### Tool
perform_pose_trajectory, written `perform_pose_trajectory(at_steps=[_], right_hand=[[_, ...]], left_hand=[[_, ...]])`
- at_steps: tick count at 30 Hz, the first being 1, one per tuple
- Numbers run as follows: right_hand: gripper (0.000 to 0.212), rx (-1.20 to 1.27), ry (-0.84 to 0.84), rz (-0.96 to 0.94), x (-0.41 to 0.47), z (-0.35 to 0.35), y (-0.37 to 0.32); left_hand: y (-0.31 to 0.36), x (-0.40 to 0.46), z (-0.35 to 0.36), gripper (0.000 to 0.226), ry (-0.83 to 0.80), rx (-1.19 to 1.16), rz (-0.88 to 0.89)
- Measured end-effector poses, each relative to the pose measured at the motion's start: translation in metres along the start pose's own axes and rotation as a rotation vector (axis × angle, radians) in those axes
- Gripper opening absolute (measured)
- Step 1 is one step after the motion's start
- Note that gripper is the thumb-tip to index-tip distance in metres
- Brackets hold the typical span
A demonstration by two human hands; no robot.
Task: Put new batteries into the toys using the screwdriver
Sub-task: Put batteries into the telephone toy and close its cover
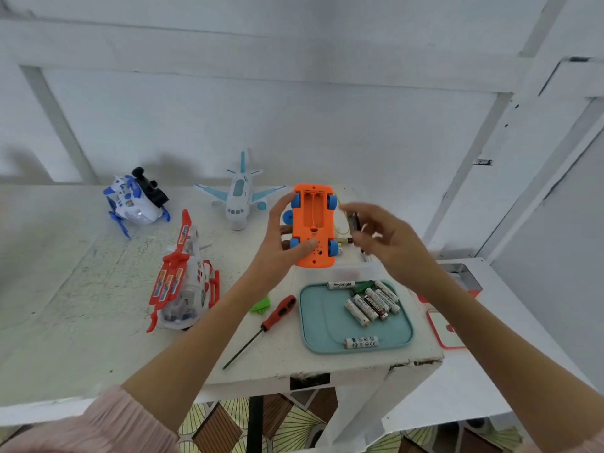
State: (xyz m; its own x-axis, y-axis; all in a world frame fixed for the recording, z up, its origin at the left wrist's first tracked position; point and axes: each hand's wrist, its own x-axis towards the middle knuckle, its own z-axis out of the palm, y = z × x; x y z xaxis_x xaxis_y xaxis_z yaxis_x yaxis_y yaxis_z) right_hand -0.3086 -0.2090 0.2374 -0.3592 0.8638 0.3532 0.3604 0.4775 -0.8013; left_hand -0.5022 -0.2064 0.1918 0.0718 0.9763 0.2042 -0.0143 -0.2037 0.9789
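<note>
A: Where's the car?

B: The left hand [281, 246] holds the orange car [313, 225] up off the tabletop [81, 289], belly toward the camera. Thumb lies across the lower end of the underside, fingers wrap round the far side. The battery bay is uncovered, and I see no cells in it.

A: And the right hand?

B: The right hand [382, 238] is just beside the car, on its right. It's blurred, but the fingers [351, 212] seem to pinch a small dark battery [353, 222]. Another cell [343, 240] shows by the car's lower right wheel; I cannot tell whether it is held.

A: The screwdriver?

B: The screwdriver [279, 310] lies on the tabletop below the left wrist, red handle toward the car, shaft pointing at the near edge. A green cover [260, 305] lies just left of the handle.

A: Spare cells?

B: In the teal tray [313, 325], right of the screwdriver: a cluster of batteries [372, 304] toward the far right corner, one marked Heybright on the far rim, one alone near the front.

A: Other toys?

B: A white plane [238, 197] at the back, left of the car; a blue-and-white helicopter [135, 201] further left; a red-and-white helicopter [184, 279] on its side, nearer.
</note>
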Motion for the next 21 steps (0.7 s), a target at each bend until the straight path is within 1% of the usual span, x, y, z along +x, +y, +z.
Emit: perform_pose_trajectory(at_steps=[2,4,7,13,17,21], right_hand=[[0.036,0.103,0.146,-0.013,0.015,0.004,-0.009],[0.028,0.116,0.211,-0.01,0.028,0.009,-0.012],[0.022,0.009,0.203,-0.023,0.04,0.02,-0.01],[0.02,-0.266,0.27,-0.157,0.051,0.032,0.0],[0.017,-0.361,0.271,-0.203,0.054,0.035,0.005],[0.022,-0.419,0.241,-0.221,0.056,0.033,0.008]], left_hand=[[0.0,-0.002,0.001,0.064,-0.004,0.003,0.007],[0.0,-0.004,0.002,0.065,-0.006,0.011,0.012],[-0.001,-0.007,0.004,0.066,-0.012,0.012,0.016],[-0.001,-0.01,0.009,0.064,-0.001,0.034,0.032],[-0.003,-0.01,0.01,0.064,0.032,0.012,0.034],[-0.003,-0.008,0.01,0.065,0.062,0.022,0.063]])
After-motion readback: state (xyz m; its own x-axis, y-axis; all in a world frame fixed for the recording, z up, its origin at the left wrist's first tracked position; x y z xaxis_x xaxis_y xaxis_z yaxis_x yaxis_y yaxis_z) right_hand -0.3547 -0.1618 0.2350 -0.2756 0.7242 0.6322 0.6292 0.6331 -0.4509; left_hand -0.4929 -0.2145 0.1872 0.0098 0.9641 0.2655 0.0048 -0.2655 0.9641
